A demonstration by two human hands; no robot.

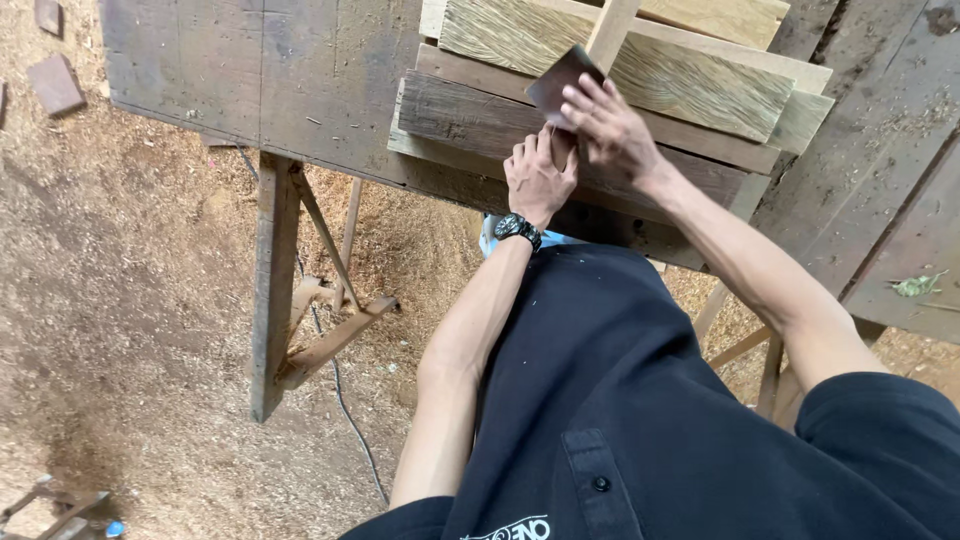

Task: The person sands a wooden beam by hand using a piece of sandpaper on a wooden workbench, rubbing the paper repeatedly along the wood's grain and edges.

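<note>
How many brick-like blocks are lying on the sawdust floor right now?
2. One flat reddish block lies on the sawdust at far left; a second block sits just above it, cut off by the top edge. More may lie outside the picture or under the workbench.

Both bare arms extended toward upper centre of frame. Left hand [540, 178] knuckles up, fingers curled. Right hand [612, 125] just beside it, fingers spread flat.

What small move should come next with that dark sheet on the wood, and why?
Probably slide the dark abrasive sheet along the narrow strip, following its length. The right hand already presses the sheet flat, and the left hand braces beside it on the grey plank, so the piece looks steadied for a stroke.
</note>
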